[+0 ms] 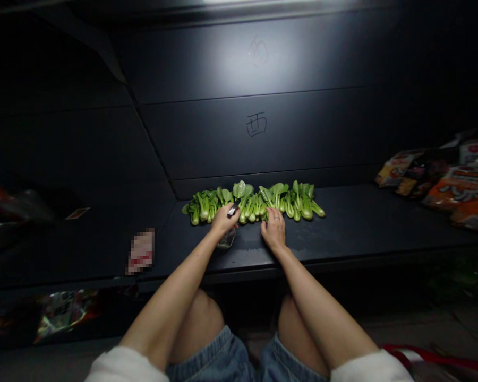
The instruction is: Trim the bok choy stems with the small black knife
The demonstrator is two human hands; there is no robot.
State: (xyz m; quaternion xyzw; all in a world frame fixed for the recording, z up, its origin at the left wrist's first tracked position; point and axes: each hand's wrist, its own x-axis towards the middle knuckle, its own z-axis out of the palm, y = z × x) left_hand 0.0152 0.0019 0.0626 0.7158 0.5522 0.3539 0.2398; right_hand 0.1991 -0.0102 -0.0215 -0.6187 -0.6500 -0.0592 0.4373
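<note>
A row of green bok choy [298, 204] lies along the back of the dark shelf [342, 223], leaves toward the rear panel and pale stalk ends toward me. My left hand [223, 220] is closed around a clear spray bottle [226, 241] with a black spray head, held upright in front of the row's left half. Most of the bottle is hidden behind the hand and forearm. At the middle of the row, my right hand [274, 228], with a ring on one finger, has its fingers curled onto the stalks of a bok choy. Its fingertips are partly hidden.
Packaged snack bags [462, 193] stand on the right end of the shelf. Blurred packages [16, 204] lie at the far left, with a small card [78, 213] beside them. Below on the left is another shiny packet [61, 313]. Something red [434, 355] is at lower right.
</note>
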